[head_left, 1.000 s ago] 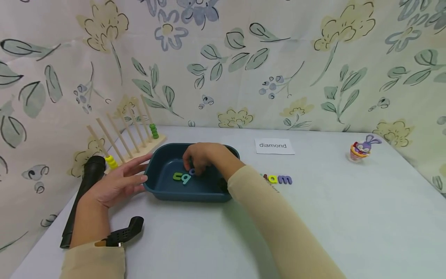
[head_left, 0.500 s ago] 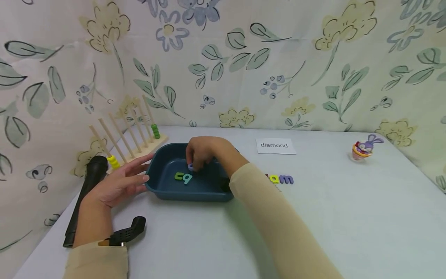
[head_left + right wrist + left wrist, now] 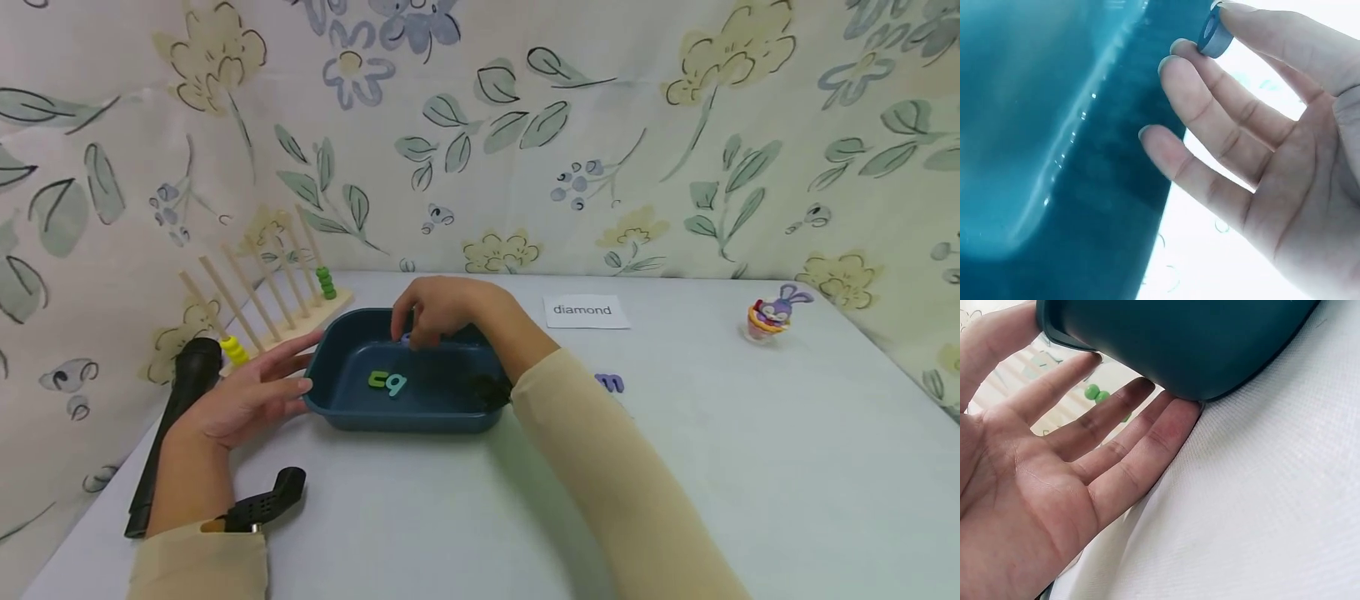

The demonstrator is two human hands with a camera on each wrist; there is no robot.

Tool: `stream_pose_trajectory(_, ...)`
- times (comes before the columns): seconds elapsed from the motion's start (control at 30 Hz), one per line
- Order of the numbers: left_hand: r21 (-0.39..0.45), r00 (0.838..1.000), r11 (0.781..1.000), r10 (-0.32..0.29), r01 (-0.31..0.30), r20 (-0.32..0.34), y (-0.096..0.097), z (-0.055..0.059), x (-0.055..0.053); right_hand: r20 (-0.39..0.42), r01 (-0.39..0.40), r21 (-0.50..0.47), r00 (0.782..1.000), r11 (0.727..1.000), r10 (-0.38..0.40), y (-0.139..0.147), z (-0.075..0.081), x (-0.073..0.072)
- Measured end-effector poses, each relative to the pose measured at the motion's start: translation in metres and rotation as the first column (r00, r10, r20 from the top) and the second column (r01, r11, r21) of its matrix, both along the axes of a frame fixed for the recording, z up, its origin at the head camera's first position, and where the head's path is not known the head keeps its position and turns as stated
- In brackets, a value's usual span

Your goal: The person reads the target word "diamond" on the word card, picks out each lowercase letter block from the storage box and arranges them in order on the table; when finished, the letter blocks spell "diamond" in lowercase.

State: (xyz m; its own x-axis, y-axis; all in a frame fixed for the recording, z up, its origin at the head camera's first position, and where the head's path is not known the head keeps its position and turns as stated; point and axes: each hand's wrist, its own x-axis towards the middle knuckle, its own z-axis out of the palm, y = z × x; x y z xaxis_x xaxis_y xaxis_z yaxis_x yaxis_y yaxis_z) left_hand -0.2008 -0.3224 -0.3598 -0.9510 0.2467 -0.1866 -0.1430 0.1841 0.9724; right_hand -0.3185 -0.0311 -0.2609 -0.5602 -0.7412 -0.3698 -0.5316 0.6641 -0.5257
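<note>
A dark teal tray (image 3: 405, 421) stands on the white table. At its left end, my left hand (image 3: 247, 396) touches the wall with extended fingers; in the left wrist view, fingertips (image 3: 1185, 412) meet the tray's underside edge. Above the tray's far part, my right hand (image 3: 461, 304) pinches a small purple letter, apparently an "o" (image 3: 406, 339), between thumb and fingers. Its ring shape (image 3: 1218, 42) shows in the right wrist view, while the other fingers stay apart from it. A green letter (image 3: 378, 380) and a teal letter "q" (image 3: 395, 383) lie on the tray floor.
A card reading "diamond" (image 3: 587, 311) lies behind a purple "m" (image 3: 610, 382); my right sleeve hides what is beside it. A wooden peg rack (image 3: 300, 321) with beads and a black rod (image 3: 180, 417) stand left. A bunny figurine (image 3: 772, 314) sits far right.
My right hand has lifted with the purple letter and shifted toward the tray's far rim. My sleeve now covers the letters left of the "m". The left hand keeps its place at the tray.
</note>
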Motion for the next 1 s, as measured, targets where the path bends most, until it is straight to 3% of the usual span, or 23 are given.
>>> stream_pose_trajectory(0.2, 0.009, 1.0, 1.0, -0.001, 0.001, -0.008, -0.004, 0.0, 0.001, -0.008, 0.015, -0.031, 1.0, 0.999, -0.015, 0.015, 0.009, 0.006)
stream_pose_trajectory(0.53, 0.012, 1.0, 1.0, -0.001, 0.001, 0.004, -0.002, -0.001, 0.0, -0.106, 0.045, -0.063, 0.993, 0.997, -0.052, 0.036, 0.02, 0.015)
stream_pose_trajectory(1.0, 0.056, 1.0, 0.998, -0.007, 0.008, -0.006, 0.0, -0.002, 0.0, -0.223, 0.128, -0.069, 0.965, 0.989, -0.141, 0.057, 0.02, 0.023)
